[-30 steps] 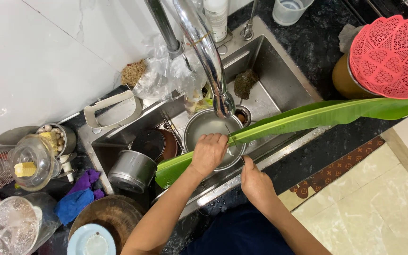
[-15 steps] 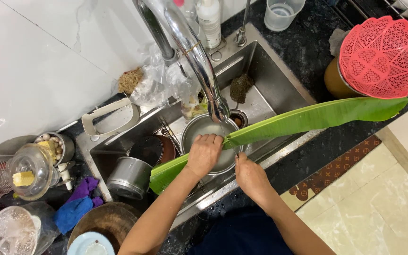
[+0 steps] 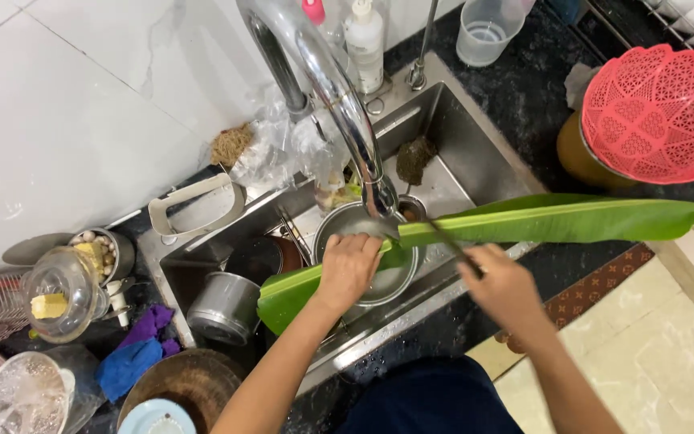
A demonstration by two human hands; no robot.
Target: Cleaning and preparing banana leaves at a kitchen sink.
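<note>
1. Two bare hands work on one long banana leaf (image 3: pixel 556 221) held across a steel kitchen sink (image 3: pixel 475 161).
2. Its long axis runs almost level across the view, rising slightly from lower left to right; the narrowing tip points right, past the sink's edge and over the dark stone counter (image 3: pixel 524 88), ending just below a red plastic colander (image 3: pixel 656 112).
3. Its broad, blunt end hangs low at the left, over the sink basin beside a small steel pot (image 3: pixel 222 305).
4. Spread flat, palm down, the left hand (image 3: pixel 349 269) presses on the leaf's left half, fingers together and lying across the blade.
5. Just under that hand and the leaf sits a round steel bowl (image 3: pixel 391 277), inside the basin, below the curved chrome tap (image 3: pixel 339 88).
6. Closed around the leaf's near edge at about mid-length, the right hand (image 3: pixel 504 285) pinches it where a dark rib or stem strip (image 3: pixel 447 239) shows; whether that strip is part of the leaf I cannot tell.
7. Between the hands the leaf folds lengthwise, its pale green underside turned partly up.
8. Left of the sink stand a glass jar (image 3: pixel 58 293), a purple and blue cloth (image 3: pixel 138 350) and a brown round board (image 3: pixel 182 382).
9. Behind the tap, against the white tiled wall, stand a white pump bottle (image 3: pixel 363 40) and a clear plastic jug (image 3: pixel 487 32).
</note>
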